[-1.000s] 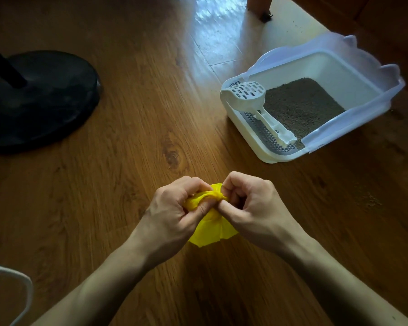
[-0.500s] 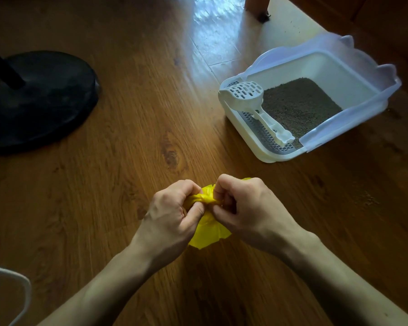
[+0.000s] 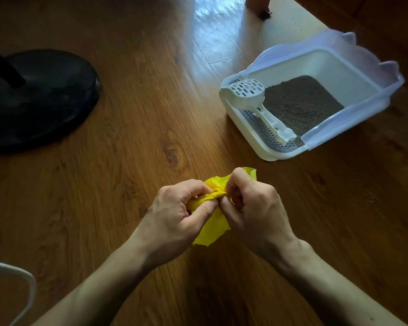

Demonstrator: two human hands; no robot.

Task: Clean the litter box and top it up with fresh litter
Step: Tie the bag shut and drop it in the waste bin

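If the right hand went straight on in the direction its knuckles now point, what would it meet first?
The right hand, which grips the yellow bag, points left toward the left hand. Their fingers nearly touch at the twisted part, so it would probably meet the left hand first.

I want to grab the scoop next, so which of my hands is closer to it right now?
Right. Your right hand sits below the scoop, almost in line with it. Your left hand is further to the left. Both grip the yellow bag.
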